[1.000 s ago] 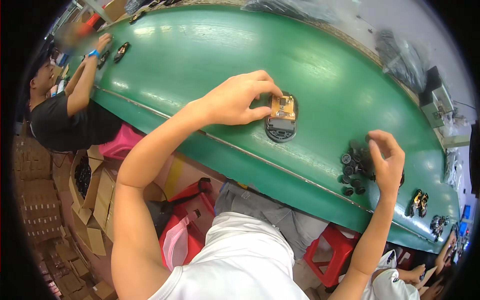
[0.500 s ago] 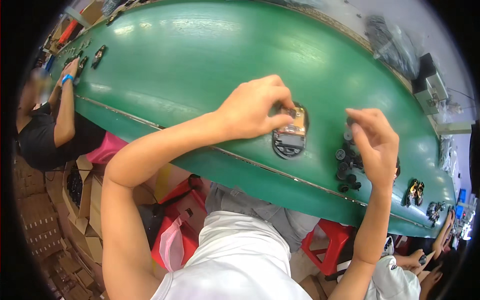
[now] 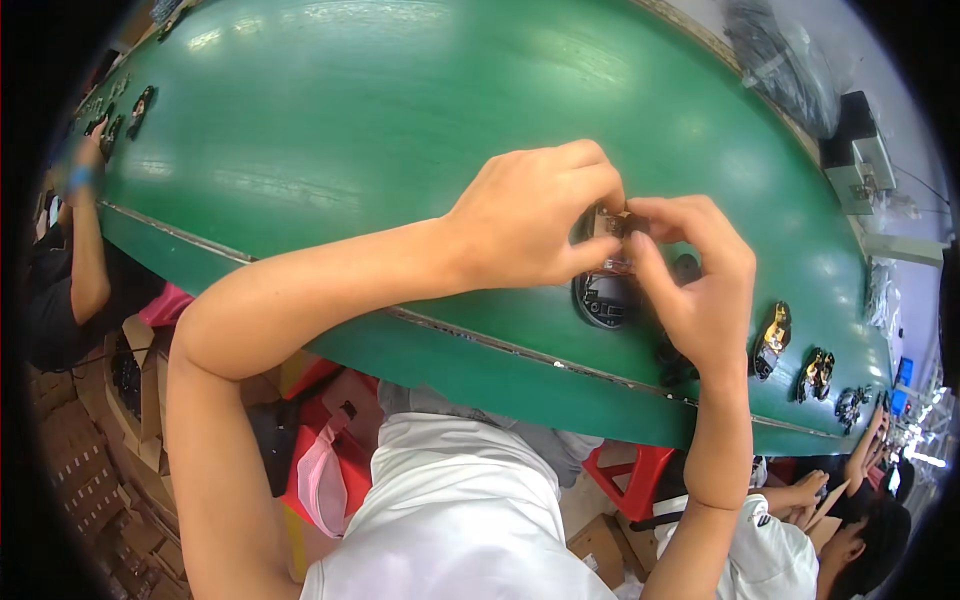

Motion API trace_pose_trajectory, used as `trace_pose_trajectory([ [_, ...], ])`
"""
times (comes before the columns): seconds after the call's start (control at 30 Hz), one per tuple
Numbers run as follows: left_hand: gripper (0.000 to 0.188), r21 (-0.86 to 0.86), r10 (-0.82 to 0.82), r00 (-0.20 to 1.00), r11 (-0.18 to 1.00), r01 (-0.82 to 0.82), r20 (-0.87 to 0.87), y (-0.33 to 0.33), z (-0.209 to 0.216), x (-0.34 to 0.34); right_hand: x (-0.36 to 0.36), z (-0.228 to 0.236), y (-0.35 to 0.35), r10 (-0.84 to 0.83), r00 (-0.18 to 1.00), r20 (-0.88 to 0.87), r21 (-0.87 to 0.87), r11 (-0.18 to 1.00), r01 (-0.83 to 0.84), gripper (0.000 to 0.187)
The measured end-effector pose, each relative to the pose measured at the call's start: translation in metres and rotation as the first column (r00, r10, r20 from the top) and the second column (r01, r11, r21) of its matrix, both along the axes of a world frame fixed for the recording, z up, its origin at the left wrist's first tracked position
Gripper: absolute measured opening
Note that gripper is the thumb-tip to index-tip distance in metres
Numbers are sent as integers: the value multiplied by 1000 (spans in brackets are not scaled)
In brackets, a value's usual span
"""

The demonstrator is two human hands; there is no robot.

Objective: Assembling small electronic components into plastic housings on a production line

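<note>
A black oval plastic housing (image 3: 606, 300) with gold-coloured and electronic-looking parts inside lies near the front edge of the green table. My left hand (image 3: 540, 215) is curled over its far left part, thumb and index finger gripping it. My right hand (image 3: 705, 275) has come in from the other side, its thumb and forefinger pinched on a small black wheel (image 3: 634, 226) against the housing's upper part. The fingers hide much of the contact. Beside the housing, partly behind my right hand, are loose black wheels (image 3: 686, 268).
On the green table (image 3: 400, 110), gold-and-black assemblies (image 3: 773, 340) lie to the right. More dark pieces (image 3: 142, 112) lie at far left. Co-workers sit on both sides. A grey box (image 3: 858, 165) and plastic-wrapped bundle (image 3: 780, 60) line the far right edge.
My right hand has moved left from the wheel pile to the housing, carrying a small black wheel. My left hand and the housing have shifted slightly right in the picture as the view moved.
</note>
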State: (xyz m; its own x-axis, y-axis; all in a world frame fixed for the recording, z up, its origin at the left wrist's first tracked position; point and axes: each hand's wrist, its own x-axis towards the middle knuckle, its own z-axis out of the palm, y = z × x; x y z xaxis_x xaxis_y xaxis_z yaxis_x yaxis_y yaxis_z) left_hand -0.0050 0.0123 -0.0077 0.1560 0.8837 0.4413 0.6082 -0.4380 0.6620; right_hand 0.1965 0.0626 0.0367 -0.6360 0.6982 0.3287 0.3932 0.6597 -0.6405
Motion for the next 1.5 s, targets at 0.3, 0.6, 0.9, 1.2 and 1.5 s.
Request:
trace_pose_trajectory([
  [0.3,20,35,-11,999,999,9,46,1,-1,6,6,-3,1,4,999,39,89,996,-7,24],
  [0.6,17,60,-8,1000,998,7,21,3,-3,10,10,-8,2,-11,999,41,178,984,3,20],
  [0.9,18,21,-51,998,998,51,46,7,-2,11,9,5,8,30,987,159,144,988,-53,24],
  [1.2,18,56,-62,998,997,62,11,6,-3,13,21,2,17,100,986,131,20,994,-104,34],
  [1.5,17,63,229,945,973,-220,-232,25,6,-44,96,14,-10,68,968,242,-29,998,-63,78],
])
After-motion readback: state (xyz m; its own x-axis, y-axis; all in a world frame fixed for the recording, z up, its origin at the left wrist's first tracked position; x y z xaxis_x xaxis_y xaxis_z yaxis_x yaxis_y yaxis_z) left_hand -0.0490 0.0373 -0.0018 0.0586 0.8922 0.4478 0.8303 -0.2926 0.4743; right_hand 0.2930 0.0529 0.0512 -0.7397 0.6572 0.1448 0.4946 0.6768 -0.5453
